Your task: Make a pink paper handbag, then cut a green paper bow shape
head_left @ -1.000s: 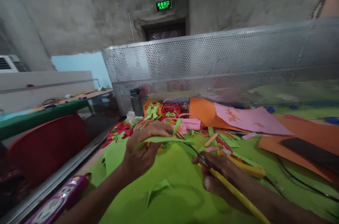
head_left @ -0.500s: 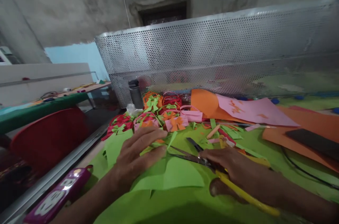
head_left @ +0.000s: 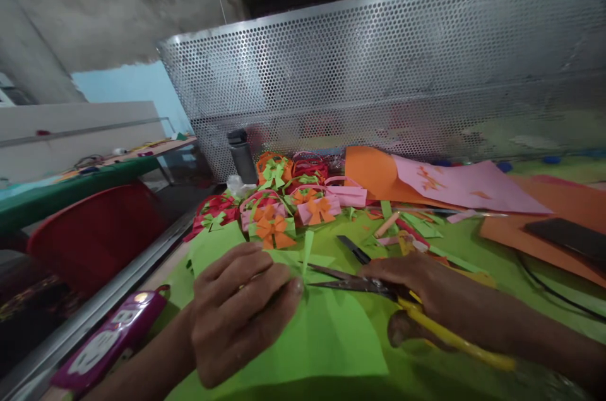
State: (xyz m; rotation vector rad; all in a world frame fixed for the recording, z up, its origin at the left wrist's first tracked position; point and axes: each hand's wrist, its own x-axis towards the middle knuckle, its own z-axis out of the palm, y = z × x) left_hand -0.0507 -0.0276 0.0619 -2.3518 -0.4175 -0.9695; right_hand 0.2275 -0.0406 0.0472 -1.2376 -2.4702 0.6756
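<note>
A light green paper sheet (head_left: 331, 331) lies over the green table surface at the front. My left hand (head_left: 243, 309) is closed on its left part, thumb and fingers pinching the paper. A narrow green strip (head_left: 308, 251) sticks up beside the fingertips. In my right hand (head_left: 426, 300) are scissors with yellow handles (head_left: 464, 343); their blades are parted and point left, with the tips near the strip and my left thumb. A dark blade-like tool (head_left: 349, 248) shows just beyond my right fingers. Whether it is also held cannot be made out.
Small paper baskets with bows (head_left: 272, 230) stand behind my left hand, near a grey bottle (head_left: 242, 158). Orange and pink sheets (head_left: 468, 189), a dark phone (head_left: 568, 237) and paper scraps are at the right. A purple case (head_left: 111, 341) lies at the left edge.
My left hand has gone from spread flat on the paper to a closed pinch. The green strip now stands more upright. The scissors' blades are wider apart. The view has tilted down slightly.
</note>
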